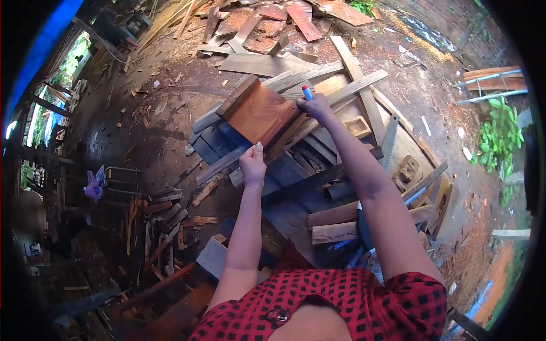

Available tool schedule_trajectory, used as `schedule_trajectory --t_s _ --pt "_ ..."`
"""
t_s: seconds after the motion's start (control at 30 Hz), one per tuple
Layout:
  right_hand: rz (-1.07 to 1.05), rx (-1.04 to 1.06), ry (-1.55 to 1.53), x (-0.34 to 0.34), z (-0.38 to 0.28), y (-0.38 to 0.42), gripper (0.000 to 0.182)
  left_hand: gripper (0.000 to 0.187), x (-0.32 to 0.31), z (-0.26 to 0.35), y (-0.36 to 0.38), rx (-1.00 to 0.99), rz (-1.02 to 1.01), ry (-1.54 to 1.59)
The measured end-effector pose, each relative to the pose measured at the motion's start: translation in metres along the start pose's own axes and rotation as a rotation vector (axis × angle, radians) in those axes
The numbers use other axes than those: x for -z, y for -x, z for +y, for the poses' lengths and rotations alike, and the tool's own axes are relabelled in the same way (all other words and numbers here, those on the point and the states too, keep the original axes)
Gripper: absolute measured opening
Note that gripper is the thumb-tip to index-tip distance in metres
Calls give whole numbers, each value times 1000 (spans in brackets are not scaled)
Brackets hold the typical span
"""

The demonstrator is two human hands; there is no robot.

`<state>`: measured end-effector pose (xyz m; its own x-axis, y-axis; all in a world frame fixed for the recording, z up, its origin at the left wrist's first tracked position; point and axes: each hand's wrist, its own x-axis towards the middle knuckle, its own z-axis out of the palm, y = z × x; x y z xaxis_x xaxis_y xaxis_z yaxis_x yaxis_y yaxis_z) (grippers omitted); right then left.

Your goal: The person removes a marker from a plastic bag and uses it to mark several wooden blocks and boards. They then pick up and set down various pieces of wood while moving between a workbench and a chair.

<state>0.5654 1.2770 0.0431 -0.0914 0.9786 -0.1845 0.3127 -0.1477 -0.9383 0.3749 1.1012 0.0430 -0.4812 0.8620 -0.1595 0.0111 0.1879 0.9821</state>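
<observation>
Marker: a blue and red pen (307, 93) stands up out of the right hand; any print on it is too small to read.
Board: the reddish-brown board (264, 113) lies tilted over the pile in front of the person, a thick dark strip (239, 97) along its far left edge.
Left hand: the left hand (253, 163) is curled on the board's near corner, thumb laid on top, fingers folded under.
Right hand: the right hand (314, 107) is closed round the pen, at the board's right edge; whether it also grips the board I cannot tell.
Pile: long pale planks (359, 85) cross one another beyond and to the right of the board, some passing beneath it.
Tools: a saw blade (390, 141) lies to the right of the right forearm, with a hollowed wooden block (407, 169) just beside it.
In the way: the right forearm hides part of the pile.
Ground: red-faced boards (303, 21) lie at the far side, offcuts (165, 216) at the left.
Edges: a leafy plant (500, 133) grows at right; at dim left hangs a purple thing (94, 184), perhaps a toy.
</observation>
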Motion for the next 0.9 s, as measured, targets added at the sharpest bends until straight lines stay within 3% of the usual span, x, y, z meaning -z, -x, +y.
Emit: schedule_trajectory --t_s 0.33,0.4,0.6,0.9 --pt "-118 -84 143 26 -31 7 26 30 -4 -9 -4 -179 63 -294" --pt "-113 -60 139 23 -28 1 27 32 -3 -8 -5 -408 70 -348" --pt "-158 -95 329 27 -35 -8 26 31 -4 -5 -2 -100 79 -158" --pt "-137 -115 261 25 -25 -11 30 29 0 -13 -5 -249 55 -228"
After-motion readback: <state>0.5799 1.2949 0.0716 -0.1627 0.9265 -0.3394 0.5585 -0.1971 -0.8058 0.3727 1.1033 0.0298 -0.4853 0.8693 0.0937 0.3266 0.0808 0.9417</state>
